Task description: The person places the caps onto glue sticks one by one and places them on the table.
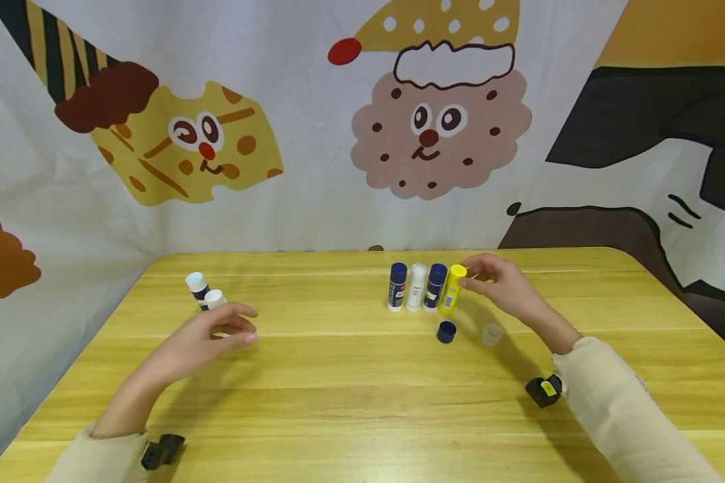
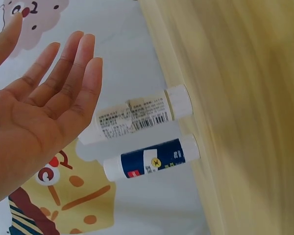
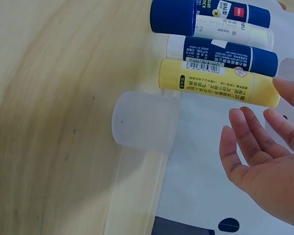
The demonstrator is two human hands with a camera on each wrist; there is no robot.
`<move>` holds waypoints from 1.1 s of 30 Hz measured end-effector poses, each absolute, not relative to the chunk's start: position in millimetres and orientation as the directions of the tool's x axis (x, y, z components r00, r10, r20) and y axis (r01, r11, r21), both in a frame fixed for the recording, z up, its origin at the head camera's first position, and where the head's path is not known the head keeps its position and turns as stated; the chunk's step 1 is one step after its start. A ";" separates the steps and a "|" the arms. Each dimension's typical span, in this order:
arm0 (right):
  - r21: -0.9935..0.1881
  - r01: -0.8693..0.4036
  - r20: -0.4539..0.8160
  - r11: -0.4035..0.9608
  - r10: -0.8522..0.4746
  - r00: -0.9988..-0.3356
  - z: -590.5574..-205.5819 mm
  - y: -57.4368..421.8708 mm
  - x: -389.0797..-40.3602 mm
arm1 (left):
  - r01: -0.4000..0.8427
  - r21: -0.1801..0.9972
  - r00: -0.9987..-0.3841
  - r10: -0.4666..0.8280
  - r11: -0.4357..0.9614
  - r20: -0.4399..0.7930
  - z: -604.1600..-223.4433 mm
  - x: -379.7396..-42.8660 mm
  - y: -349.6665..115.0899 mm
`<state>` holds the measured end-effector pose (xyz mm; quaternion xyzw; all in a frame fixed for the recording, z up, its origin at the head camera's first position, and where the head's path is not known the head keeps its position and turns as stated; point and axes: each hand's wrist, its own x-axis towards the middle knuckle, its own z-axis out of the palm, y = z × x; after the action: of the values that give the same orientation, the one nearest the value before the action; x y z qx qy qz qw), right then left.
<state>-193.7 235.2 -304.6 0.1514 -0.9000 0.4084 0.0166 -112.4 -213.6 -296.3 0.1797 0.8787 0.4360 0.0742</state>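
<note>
Right fingers apart, beside yellow glue-stick

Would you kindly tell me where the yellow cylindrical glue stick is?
Right of centre in the head view, the yellow glue stick is between a navy-capped glue stick and the right hand.

In the head view, the table at six o'clock is smooth, softly glossy wood; towards four, the yellow glue stick is smooth plastic, the cap cloudy plastic; at twelve, the curtain is matt cloth.
</note>
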 end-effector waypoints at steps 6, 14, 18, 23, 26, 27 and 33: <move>-0.728 -0.298 0.153 0.617 -0.277 -0.949 -305.9 241.6 -191.5 | 0.241 0.783 -0.935 0.354 0.573 0.029 -296.3 -109.8 -221.6; -0.718 -0.292 0.137 0.632 -0.283 -0.949 -303.7 248.9 -185.8 | 0.245 0.759 -0.943 0.330 0.603 0.042 -300.1 -108.6 -235.7; -0.715 -0.288 0.124 0.637 -0.290 -0.949 -302.7 251.8 -182.8 | 0.239 0.754 -0.947 0.318 0.612 0.043 -301.6 -108.3 -241.4; -0.721 -0.289 0.113 0.630 -0.304 -0.946 -303.2 256.4 -179.4 | 0.222 0.756 -0.954 0.299 0.617 0.036 -302.7 -107.8 -246.6; -0.718 -0.285 0.105 0.635 -0.307 -0.946 -303.4 259.2 -176.9 | 0.201 0.761 -0.959 0.283 0.617 0.024 -303.9 -107.4 -249.7; -0.713 -0.286 0.104 0.640 -0.307 -0.946 -303.8 260.1 -176.1 | 0.195 0.761 -0.960 0.279 0.618 0.020 -304.3 -107.4 -251.0; -0.696 -0.291 0.099 0.657 -0.313 -0.945 -308.7 267.3 -173.5 | 0.178 0.747 -0.966 0.257 0.641 0.009 -304.9 -107.3 -258.5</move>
<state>-173.5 267.3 -308.7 0.1659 -0.9101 0.3795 -0.0146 -107.3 -258.5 -304.9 0.1202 0.9043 0.4066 0.0490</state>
